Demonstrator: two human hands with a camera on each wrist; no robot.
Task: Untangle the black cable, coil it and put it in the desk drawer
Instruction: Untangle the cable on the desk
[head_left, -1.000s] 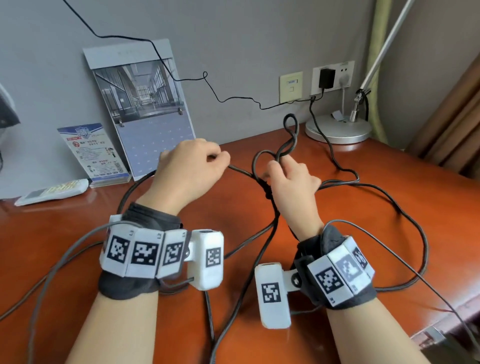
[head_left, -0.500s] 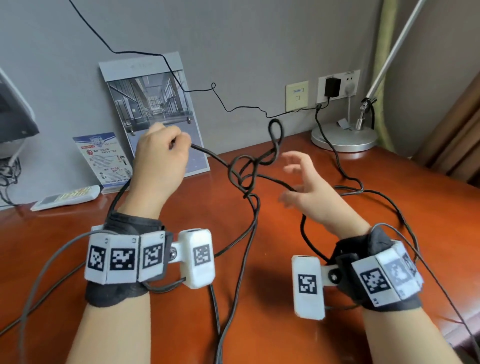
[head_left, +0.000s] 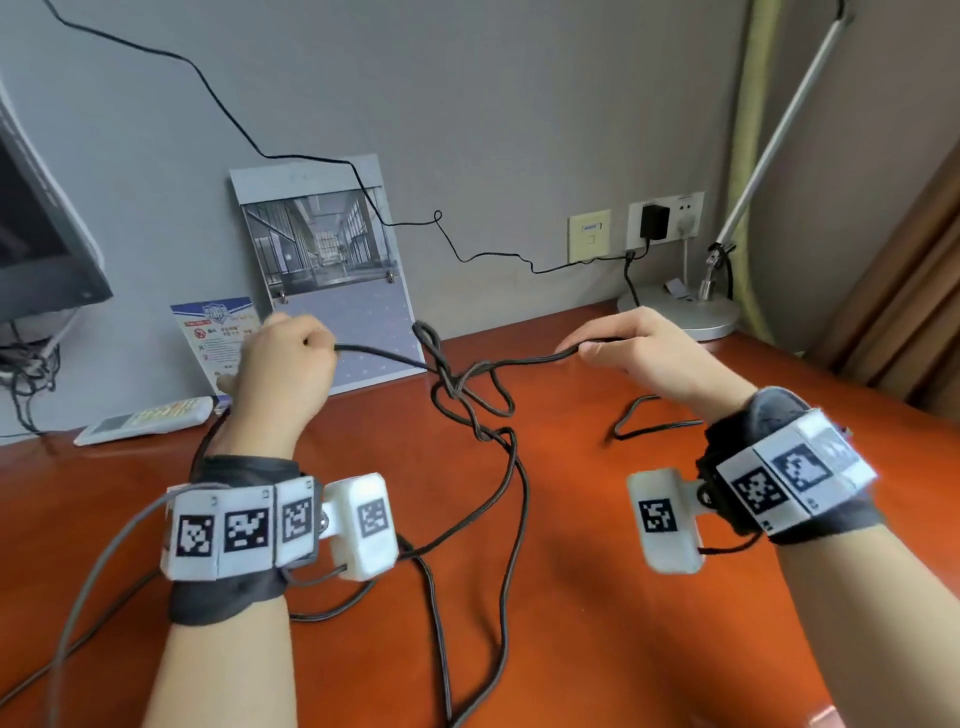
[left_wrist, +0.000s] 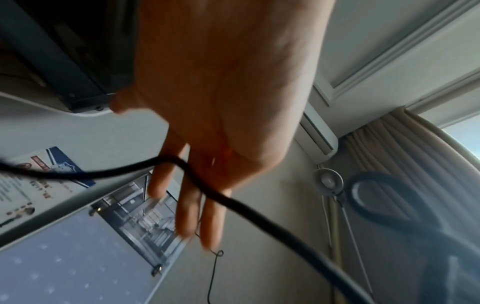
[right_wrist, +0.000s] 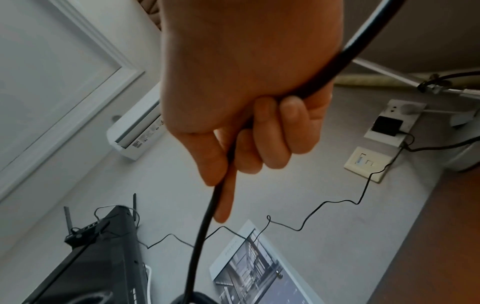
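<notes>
The left hand (head_left: 283, 364) was raised at centre left of the head view, its fingers (head_left: 306, 335) curled round the cable (head_left: 511, 493). In the left wrist view the fingers (left_wrist: 187, 211) looked nearly straight, with the cable (left_wrist: 233, 203) crossing them, so how tightly they held it I cannot tell. The right hand (head_left: 649, 353) was at centre right, its thumb and fingers (head_left: 582, 340) pinching the cable; the right wrist view showed the fingers (right_wrist: 272, 139) curled round the cable (right_wrist: 205, 222). Between the hands the cable ran nearly level to a knot (head_left: 457, 387) at the frame's centre, lifted above the counter (head_left: 597, 623). Loops stood up from the knot and hung below it. From there two strands dropped toward the bottom edge, and another bend lay on the counter near the right wrist. A calendar (head_left: 332, 270) leaned on the wall at upper centre, a lamp base (head_left: 696, 312) stood at right, and a remote (head_left: 145, 421) lay at left.
</notes>
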